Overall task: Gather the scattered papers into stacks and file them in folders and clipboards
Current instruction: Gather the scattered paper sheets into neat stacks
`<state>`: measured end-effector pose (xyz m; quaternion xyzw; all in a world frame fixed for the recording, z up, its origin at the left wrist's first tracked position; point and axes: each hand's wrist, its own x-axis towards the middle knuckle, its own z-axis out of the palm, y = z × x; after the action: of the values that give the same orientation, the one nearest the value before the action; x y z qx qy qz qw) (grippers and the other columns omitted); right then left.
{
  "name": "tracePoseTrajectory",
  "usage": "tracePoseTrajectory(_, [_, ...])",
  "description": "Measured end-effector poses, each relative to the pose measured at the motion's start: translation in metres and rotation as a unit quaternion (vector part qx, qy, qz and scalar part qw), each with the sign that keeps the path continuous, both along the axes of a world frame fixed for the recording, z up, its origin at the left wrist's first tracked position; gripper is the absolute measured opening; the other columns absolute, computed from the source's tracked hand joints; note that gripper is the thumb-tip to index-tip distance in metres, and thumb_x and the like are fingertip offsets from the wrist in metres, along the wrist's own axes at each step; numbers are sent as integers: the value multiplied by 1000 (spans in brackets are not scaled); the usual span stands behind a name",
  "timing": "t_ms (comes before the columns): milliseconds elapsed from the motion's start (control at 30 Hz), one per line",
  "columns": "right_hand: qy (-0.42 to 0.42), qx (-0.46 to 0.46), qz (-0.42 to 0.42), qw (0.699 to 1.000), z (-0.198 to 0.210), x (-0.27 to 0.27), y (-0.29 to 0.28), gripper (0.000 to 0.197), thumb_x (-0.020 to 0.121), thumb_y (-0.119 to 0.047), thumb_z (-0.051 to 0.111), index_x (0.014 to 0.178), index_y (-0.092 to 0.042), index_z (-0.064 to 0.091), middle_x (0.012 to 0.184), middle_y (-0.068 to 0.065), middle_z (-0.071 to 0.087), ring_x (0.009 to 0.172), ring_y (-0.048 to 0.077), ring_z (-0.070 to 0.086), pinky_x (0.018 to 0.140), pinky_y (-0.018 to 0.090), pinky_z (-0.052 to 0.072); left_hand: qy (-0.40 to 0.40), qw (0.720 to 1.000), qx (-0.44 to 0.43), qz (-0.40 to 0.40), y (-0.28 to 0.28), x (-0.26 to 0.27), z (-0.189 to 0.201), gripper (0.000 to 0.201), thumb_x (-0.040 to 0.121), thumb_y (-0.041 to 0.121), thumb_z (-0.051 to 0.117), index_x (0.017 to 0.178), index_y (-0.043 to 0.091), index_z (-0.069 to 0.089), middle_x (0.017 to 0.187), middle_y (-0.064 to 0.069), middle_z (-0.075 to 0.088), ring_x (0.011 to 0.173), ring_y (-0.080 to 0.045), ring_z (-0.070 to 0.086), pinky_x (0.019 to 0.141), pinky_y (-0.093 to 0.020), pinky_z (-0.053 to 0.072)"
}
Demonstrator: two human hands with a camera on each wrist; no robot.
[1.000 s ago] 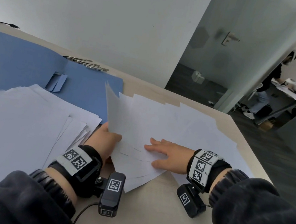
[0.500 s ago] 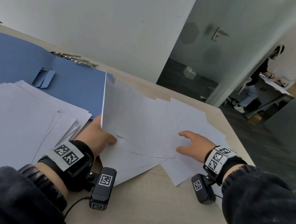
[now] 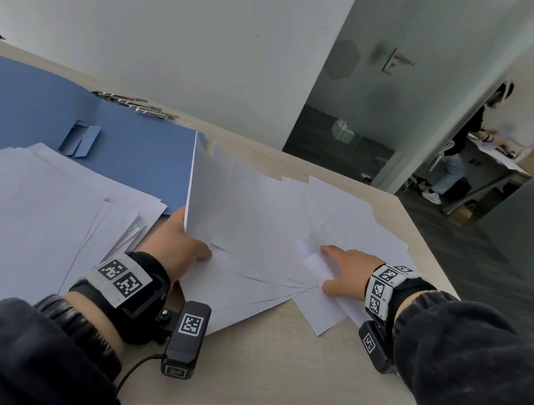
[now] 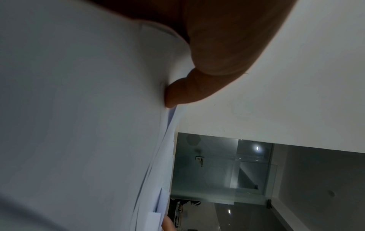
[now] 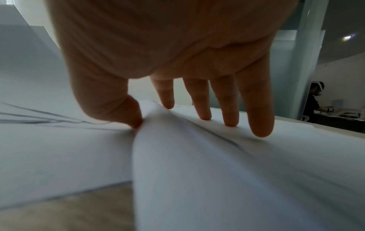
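So our left hand (image 3: 178,251) is pinching a fanned bunch of white sheets (image 3: 249,220), thumb on top, lifting their left edge off the table (image 3: 267,376). Our right hand (image 3: 349,270) has its fingers (image 5: 256,112) stretched out on the loose sheets (image 3: 358,230) to the right, with the thumb nipping up a fold. A messy paper pile (image 3: 22,207) sits left, partly on the open blue folder (image 3: 135,148).
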<state>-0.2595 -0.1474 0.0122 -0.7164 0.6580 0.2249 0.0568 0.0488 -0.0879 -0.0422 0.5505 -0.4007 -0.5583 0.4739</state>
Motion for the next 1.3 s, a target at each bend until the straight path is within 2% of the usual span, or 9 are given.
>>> tracePoseTrajectory(133, [6, -27, -15, 999, -2, 3, -2, 79, 87, -31, 58, 155, -28, 19, 97, 4, 53, 85, 25, 57, 70, 29, 46, -3, 1000, -2, -3, 1, 1, 3, 58, 61, 1, 61, 110, 32, 60, 102, -9, 69, 96, -38, 65, 89, -59, 53])
tracePoseTrajectory(267, [11, -53, -62, 997, -8, -1, -6, 70, 88, -22, 55, 151, -22, 26, 105, 8, 59, 90, 28, 61, 77, 32, 52, -8, 1000, 7, -5, 0, 1, 2, 57, 57, 5, 60, 105, 36, 60, 102, -8, 70, 95, -39, 66, 88, -60, 54])
tracePoseTrajectory(467, [-1, -109, -89, 990, -3, -14, -5, 11, 90, -20, 56, 99, -18, 50, 108, 9, 65, 85, 26, 55, 74, 28, 44, -13, 1000, 4, -6, -3, 2, -1, 60, 59, 2, 60, 110, 33, 60, 102, -9, 71, 95, -40, 67, 87, -60, 54])
tracePoseTrajectory(633, [-61, -181, -74, 979, 9, -11, 4, 1, 89, -21, 53, 89, -21, 52, 82, 2, 58, 78, 28, 56, 66, 30, 41, -28, 999, 13, -15, -5, 3, -5, 64, 52, 6, 60, 111, 30, 62, 97, -10, 72, 90, -40, 69, 84, -61, 55])
tracePoseTrajectory(833, [-126, -162, 107, 973, 17, 43, 27, 7, 89, -27, 50, 82, -27, 46, 75, -1, 54, 74, 27, 55, 67, 33, 48, -10, 1000, 24, 1, 2, -2, 6, 38, 68, 4, 64, 104, 17, 62, 98, -16, 70, 91, -40, 67, 86, -53, 56])
tracePoseTrajectory(933, [-127, -132, 197, 963, 8, 66, 38, 17, 82, -37, 38, 85, -26, 50, 86, -6, 61, 82, 25, 57, 73, 35, 50, 50, 998, 25, 37, 3, -4, 8, 44, 83, 33, 69, 122, 16, 60, 108, -7, 71, 101, -30, 67, 98, -49, 50])
tracePoseTrajectory(1000, [-146, -109, 229, 956, -2, 71, 42, 36, 81, -40, 37, 103, -31, 63, 107, -10, 68, 99, 20, 62, 82, 34, 51, 53, 997, 32, 43, 0, -4, 3, 59, 75, 49, 73, 125, 21, 60, 114, -1, 72, 108, -27, 66, 102, -51, 47])
tracePoseTrajectory(1167, [-212, -6, 224, 951, -11, 62, 43, 73, 77, -69, 65, 144, -47, 44, 153, -26, 40, 139, -2, 36, 117, 25, 28, 23, 999, 27, 1, 2, -2, 5, 44, 61, 11, 60, 102, 27, 63, 104, -10, 72, 98, -38, 68, 92, -59, 52])
tracePoseTrajectory(1300, [-257, -25, 77, 963, 0, 39, 31, 77, 78, -82, 51, 144, -43, 44, 152, -17, 43, 138, 8, 42, 116, 34, 33, 24, 999, 34, -1, 0, -1, 2, 60, 59, 6, 55, 113, 31, 59, 107, -11, 71, 99, -40, 68, 88, -60, 54])
